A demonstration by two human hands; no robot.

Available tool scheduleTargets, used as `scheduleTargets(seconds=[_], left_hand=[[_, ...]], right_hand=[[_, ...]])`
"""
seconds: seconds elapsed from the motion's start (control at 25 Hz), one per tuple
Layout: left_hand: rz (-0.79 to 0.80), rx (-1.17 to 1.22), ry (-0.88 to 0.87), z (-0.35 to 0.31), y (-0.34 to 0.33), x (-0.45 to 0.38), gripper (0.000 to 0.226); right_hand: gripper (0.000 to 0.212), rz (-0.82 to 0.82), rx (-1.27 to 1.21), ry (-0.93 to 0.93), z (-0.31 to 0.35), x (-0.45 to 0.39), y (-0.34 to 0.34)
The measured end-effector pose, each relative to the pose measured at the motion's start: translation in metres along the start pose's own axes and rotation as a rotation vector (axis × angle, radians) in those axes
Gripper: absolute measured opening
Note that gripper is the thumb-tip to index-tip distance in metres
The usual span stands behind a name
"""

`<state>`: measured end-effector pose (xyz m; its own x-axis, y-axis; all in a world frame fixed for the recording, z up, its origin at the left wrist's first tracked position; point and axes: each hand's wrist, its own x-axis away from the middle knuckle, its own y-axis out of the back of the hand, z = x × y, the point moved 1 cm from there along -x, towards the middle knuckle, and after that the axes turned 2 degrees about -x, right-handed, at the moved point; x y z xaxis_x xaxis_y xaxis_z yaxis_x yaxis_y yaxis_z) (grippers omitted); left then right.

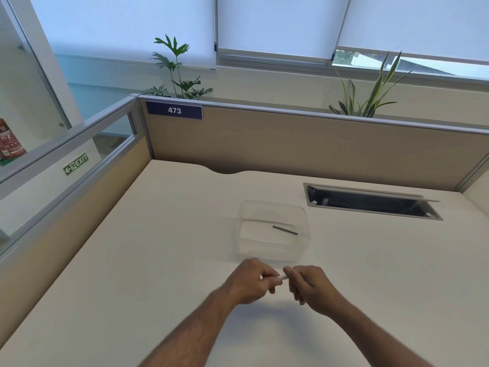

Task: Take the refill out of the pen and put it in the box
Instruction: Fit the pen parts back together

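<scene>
Pen (283, 277) pinched between my left hand (250, 280) and right hand (308, 283); I should twist halves apart over the bench (158, 247), near the box (272, 231).

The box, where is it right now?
In the head view the clear box sits on the desk near the middle, just beyond the two hands, left of the cable hatch. A thin dark stick lies inside it.

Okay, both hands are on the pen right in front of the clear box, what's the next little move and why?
Probably pull or twist the two hands apart to open the white pen. The left hand and right hand grip opposite ends, no refill shows between them, and the clear box just beyond already holds one dark refill.
</scene>
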<state>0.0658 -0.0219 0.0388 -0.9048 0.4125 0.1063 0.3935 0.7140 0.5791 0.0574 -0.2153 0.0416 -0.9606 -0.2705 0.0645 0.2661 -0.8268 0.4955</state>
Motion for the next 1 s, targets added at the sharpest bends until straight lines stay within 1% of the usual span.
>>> scheduleTargets(seconds=[0.08, 0.16, 0.2, 0.24, 0.32, 0.36, 0.44, 0.52, 0.68, 0.76, 0.8, 0.84, 0.92, 1.0], left_hand=[[-0.102, -0.021, -0.021, -0.001, 0.001, -0.002, 0.010], [-0.137, -0.038, -0.019, -0.002, 0.001, -0.002, 0.010], [-0.130, -0.048, -0.008, -0.001, 0.001, -0.002, 0.009], [-0.121, -0.061, 0.004, 0.000, 0.001, -0.001, 0.012], [-0.108, -0.086, 0.029, 0.001, 0.000, 0.000, 0.021], [-0.096, -0.088, 0.037, 0.002, -0.001, 0.000, 0.022], [-0.074, -0.090, 0.034, 0.004, -0.002, 0.002, 0.020], [-0.071, -0.107, 0.009, 0.003, -0.003, 0.003, 0.019], [-0.139, -0.101, -0.040, -0.002, -0.005, 0.004, 0.017], [-0.160, -0.098, -0.046, -0.002, -0.004, 0.003, 0.016], [-0.162, -0.105, -0.045, -0.001, -0.003, 0.003, 0.016], [-0.159, -0.117, -0.040, 0.000, -0.002, 0.003, 0.017], [-0.137, -0.136, -0.019, 0.002, -0.001, 0.003, 0.021], [-0.096, -0.139, 0.000, 0.001, -0.003, 0.004, 0.023]], right_hand=[[0.060, 0.006, -0.077, -0.108, 0.002, -0.002, -0.001], [0.059, 0.021, -0.108, -0.138, 0.003, -0.003, 0.000], [0.055, 0.023, -0.116, -0.126, 0.001, -0.002, 0.001], [0.045, 0.018, -0.125, -0.104, -0.001, -0.001, 0.002], [0.017, 0.009, -0.145, -0.045, -0.005, 0.002, 0.003], [0.012, 0.010, -0.141, -0.017, -0.007, 0.003, 0.004], [0.017, 0.012, -0.115, 0.002, -0.009, 0.004, 0.003], [0.029, 0.027, -0.130, -0.022, -0.008, 0.004, 0.001], [0.059, 0.061, -0.227, -0.122, -0.003, 0.001, -0.001], [0.068, 0.085, -0.240, -0.153, -0.003, 0.000, 0.000], [0.068, 0.094, -0.232, -0.153, -0.003, 0.000, 0.000], [0.064, 0.091, -0.229, -0.144, -0.005, 0.000, 0.000], [0.042, 0.079, -0.228, -0.091, -0.007, 0.003, -0.001], [0.021, 0.078, -0.163, -0.016, -0.008, 0.005, -0.001]])
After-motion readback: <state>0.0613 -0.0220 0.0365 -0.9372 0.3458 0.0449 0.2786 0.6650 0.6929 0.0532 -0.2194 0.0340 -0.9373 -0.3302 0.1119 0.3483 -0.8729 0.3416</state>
